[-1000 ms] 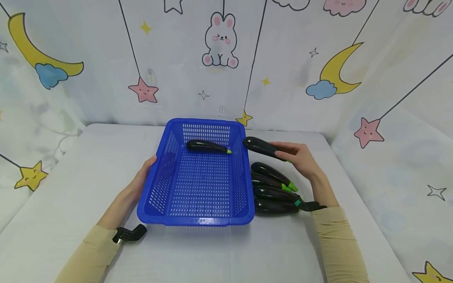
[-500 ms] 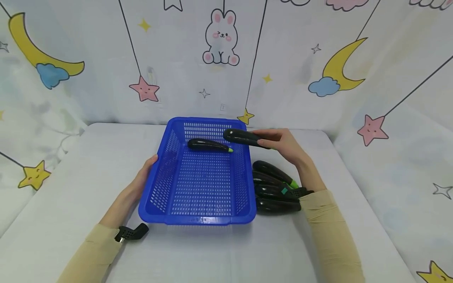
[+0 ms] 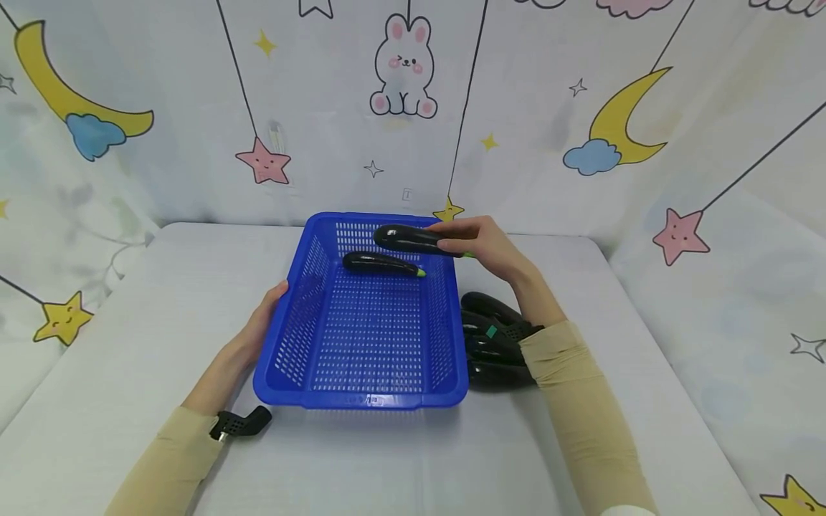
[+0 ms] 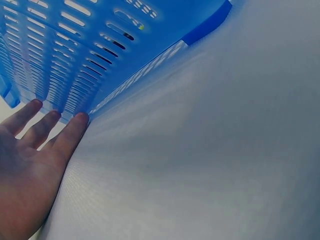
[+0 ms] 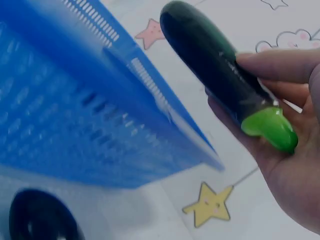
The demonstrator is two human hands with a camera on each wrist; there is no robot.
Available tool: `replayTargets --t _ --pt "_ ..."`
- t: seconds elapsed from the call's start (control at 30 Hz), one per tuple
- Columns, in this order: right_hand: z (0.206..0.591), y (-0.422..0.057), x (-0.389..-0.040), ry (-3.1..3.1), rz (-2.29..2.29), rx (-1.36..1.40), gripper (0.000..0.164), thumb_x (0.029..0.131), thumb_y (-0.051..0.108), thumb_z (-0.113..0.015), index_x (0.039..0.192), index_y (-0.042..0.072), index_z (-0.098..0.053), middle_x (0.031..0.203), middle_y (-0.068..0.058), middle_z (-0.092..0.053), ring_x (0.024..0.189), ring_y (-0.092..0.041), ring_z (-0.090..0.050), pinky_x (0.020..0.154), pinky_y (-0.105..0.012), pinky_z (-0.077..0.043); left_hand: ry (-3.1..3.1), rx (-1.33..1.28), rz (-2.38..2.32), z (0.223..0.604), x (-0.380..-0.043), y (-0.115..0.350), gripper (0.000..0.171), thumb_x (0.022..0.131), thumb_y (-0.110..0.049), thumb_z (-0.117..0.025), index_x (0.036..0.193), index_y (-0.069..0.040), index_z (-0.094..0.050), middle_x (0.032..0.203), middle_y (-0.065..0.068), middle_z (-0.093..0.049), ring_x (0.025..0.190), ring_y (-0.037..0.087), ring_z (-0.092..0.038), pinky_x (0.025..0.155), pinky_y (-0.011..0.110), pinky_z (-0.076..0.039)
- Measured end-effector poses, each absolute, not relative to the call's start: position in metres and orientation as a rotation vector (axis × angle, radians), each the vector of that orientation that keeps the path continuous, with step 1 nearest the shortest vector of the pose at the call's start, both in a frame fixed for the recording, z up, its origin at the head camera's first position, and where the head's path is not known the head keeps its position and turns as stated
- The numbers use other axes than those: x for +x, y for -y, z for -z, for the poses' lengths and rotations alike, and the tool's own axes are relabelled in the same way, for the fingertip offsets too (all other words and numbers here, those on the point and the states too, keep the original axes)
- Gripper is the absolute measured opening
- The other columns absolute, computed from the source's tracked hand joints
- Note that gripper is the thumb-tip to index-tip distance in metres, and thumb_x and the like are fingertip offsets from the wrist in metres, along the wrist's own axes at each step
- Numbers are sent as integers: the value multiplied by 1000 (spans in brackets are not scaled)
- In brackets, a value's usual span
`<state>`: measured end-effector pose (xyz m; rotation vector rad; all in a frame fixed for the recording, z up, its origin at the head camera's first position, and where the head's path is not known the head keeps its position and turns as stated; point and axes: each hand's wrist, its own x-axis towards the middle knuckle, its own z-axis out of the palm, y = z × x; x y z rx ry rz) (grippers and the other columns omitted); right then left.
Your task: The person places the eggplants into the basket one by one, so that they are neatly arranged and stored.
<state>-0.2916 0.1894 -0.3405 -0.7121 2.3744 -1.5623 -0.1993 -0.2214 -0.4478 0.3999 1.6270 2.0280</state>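
My right hand [image 3: 485, 247] grips a glossy dark eggplant [image 3: 406, 239] near its green stem end, over the far right part of a blue plastic basket [image 3: 361, 400]. In the right wrist view the thumb lies on one side of the held eggplant [image 5: 207, 60], the fingers behind it. Another eggplant [image 3: 379, 263] lies inside the basket near its far wall, just below the held one in the head view. My left hand [image 3: 254, 330] touches the basket's left side; in the left wrist view its straight fingers [image 4: 62, 142] rest against the slotted outer wall [image 4: 95, 65].
Several more eggplants [image 3: 497, 374] lie on the white table [image 3: 361, 466] along the basket's right side, partly hidden by my right forearm. A white cloth [image 3: 323, 193] printed with stars, moons and a rabbit hangs behind the table.
My right hand has carried the eggplant leftward and slightly away, from beside the basket's right rim to above its inside. The left hand and the basket have stayed in place.
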Motion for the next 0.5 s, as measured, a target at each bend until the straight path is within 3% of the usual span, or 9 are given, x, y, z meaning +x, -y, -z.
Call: replayTargets --t 0.27,0.5 --pt "334 -160 -299 -2332 1593 -669 35 95 18 -69 130 9 -67 131 -8 -63 120 -23 -57 109 -46 -41 -1648 397 -2018 448 -199 222 86 101 -62 -22 159 -3 -1 128 10 -53 105 18 -62 84 36 -56" --pt "326 -133 -303 -2286 1566 -607 34 95 15 -69 128 8 -68 130 -7 -66 118 -22 -60 107 -43 -42 -1618 397 -2029 449 -200 222 87 100 -62 -23 157 1 -3 124 9 -57 102 18 -64 83 35 -56"
